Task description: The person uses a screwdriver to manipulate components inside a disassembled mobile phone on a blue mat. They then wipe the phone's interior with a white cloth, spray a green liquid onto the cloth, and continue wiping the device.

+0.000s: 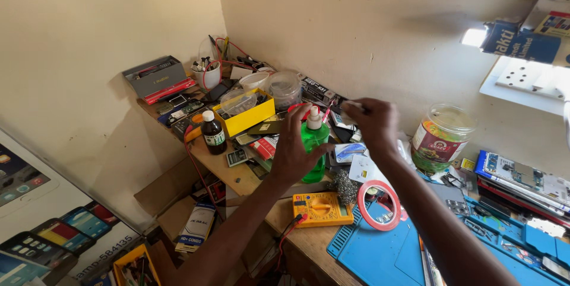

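Note:
My left hand (295, 148) reaches over the cluttered bench with fingers spread, its thumb against a green liquid bottle (314, 143) with a white cap. My right hand (375, 123) hovers beside it, fingers pinched on a small white-tipped object (349, 105) that I cannot identify. Below the hands lie a yellow multimeter (322, 208) with red and black leads, a wad of steel wool (344, 186) and a pink tape roll (380, 206) on a blue work mat (380, 250).
A dark brown bottle (212, 133), a yellow parts box (246, 114), clear tubs (285, 87) and a grey box (155, 76) crowd the far bench corner. A clear jar (440, 137) stands at right, beside stacked phone parts (522, 179). Cardboard boxes (178, 203) sit below.

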